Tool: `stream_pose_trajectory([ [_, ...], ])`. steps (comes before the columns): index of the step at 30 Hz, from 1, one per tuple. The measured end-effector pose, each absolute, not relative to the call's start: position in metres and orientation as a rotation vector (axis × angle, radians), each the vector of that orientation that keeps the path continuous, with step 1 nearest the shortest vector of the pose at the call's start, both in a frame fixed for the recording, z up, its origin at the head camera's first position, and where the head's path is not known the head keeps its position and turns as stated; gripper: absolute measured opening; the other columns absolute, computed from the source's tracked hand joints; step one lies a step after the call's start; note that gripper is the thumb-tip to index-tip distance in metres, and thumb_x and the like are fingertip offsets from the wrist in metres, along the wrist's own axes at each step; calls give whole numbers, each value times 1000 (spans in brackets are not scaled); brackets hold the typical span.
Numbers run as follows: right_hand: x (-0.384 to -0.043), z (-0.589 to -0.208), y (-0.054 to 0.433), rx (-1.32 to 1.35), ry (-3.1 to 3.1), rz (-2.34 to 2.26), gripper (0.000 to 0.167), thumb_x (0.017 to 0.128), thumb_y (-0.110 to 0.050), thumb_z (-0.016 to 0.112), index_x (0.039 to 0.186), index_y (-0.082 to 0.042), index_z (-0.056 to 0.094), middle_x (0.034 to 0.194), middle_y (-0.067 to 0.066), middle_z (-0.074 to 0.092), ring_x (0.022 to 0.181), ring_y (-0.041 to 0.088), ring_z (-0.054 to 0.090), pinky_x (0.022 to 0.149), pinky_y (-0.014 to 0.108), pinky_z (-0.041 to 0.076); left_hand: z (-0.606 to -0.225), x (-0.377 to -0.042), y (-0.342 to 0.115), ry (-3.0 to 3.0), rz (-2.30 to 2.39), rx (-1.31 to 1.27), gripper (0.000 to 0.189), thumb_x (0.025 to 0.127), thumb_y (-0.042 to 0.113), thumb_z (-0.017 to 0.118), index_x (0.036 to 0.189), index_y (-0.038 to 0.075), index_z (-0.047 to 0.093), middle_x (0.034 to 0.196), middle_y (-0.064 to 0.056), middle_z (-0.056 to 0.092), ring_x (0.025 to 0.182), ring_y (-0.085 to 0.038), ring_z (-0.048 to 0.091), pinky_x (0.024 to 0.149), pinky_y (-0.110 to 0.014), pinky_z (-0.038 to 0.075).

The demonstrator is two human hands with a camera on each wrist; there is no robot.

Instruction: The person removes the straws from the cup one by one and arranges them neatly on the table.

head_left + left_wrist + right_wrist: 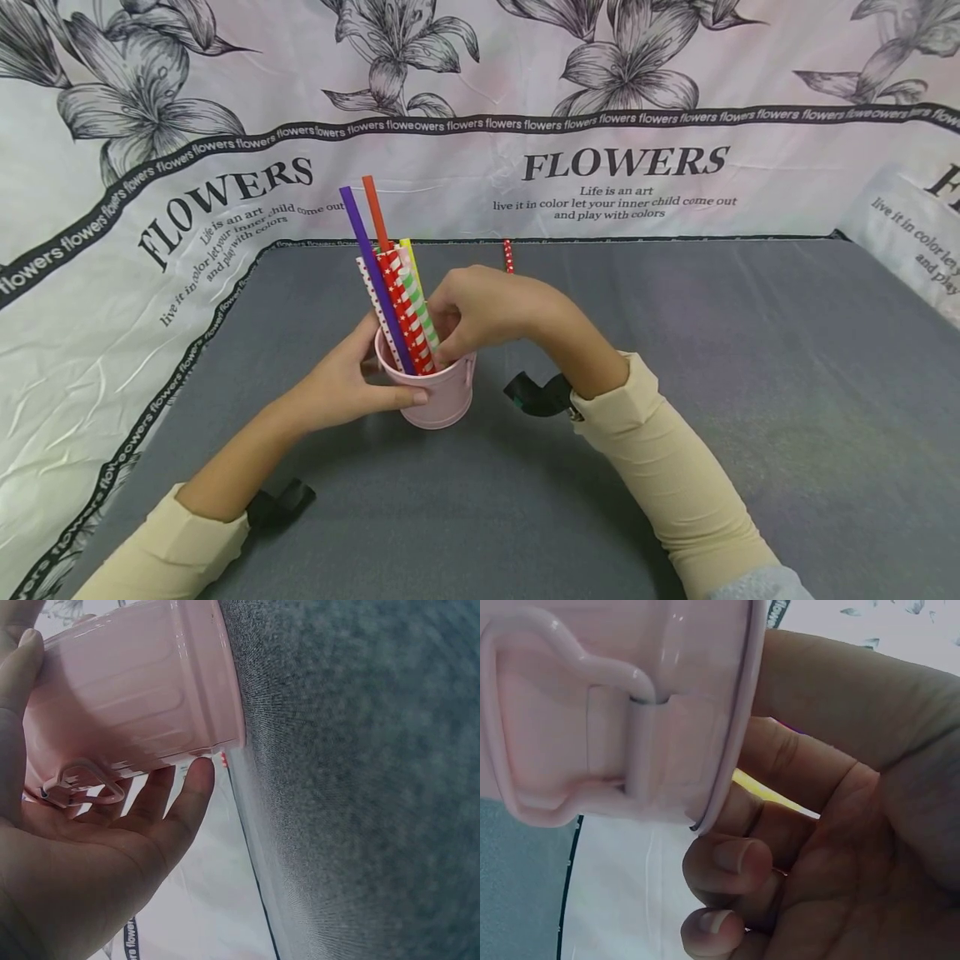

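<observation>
A small pink bucket (442, 402) stands on the grey cloth, holding several drinking straws. Among them are a purple straw (367, 250), an orange straw (374, 212), a yellow straw (409, 254), a red straw with white stars (401, 308) and a green-striped straw (417, 304). My left hand (345, 379) grips the bucket from the left, thumb across its front; the left wrist view shows fingers around its wall (112, 682). My right hand (487, 312) reaches over the rim with bent fingers beside the straws. Its fingertips are partly hidden, so what they pinch is unclear.
One red straw with white dots (508, 257) lies by itself toward the back of the grey cloth (712, 375). Behind rises a white sheet (450, 179) printed with flowers and lettering. A wire handle (562, 645) hangs on the bucket's side.
</observation>
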State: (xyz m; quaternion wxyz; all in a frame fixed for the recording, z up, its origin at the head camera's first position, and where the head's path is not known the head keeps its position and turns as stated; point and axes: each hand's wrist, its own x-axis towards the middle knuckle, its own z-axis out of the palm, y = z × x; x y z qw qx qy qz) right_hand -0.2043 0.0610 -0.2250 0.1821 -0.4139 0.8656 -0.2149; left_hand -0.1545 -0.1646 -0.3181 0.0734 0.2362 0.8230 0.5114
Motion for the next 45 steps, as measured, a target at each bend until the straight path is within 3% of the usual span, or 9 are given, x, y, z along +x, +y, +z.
stream_pose_trajectory([
  [8,-205,-218,70,-1166,2421,-758,10,84,-13,79,87,-10,70,79,0,67,73,19,59,62,32,52,-318,-154,-165,2476,1531,697,96,79,24,87,153,20,27,142,-5,48,127,-28,51,97,-55,49],
  [23,-202,-201,88,-1262,2266,-1176,20,92,-3,65,112,-1,63,101,7,72,90,26,68,80,37,55,-317,-155,-165,2483,1529,707,96,78,25,87,153,21,27,142,-4,47,128,-28,50,99,-57,48],
  [30,-198,-196,95,-1230,2284,-1403,17,95,-2,61,111,1,58,98,12,70,84,29,64,79,38,54,-318,-155,-165,2474,1529,711,96,79,24,87,153,21,26,142,-5,47,129,-29,50,99,-57,47],
  [35,-196,-194,96,-1214,2310,-1547,24,96,-1,60,120,2,57,101,15,70,85,30,66,85,43,55,-318,-155,-165,2475,1528,702,96,79,23,87,153,21,25,143,-5,46,129,-29,49,99,-58,47],
  [45,-199,-192,97,-1210,2474,-1819,37,99,-2,57,135,-1,51,91,16,65,78,28,62,74,37,54,-320,-155,-164,2495,1527,685,100,78,24,88,154,22,24,143,-4,45,129,-29,49,98,-56,48],
])
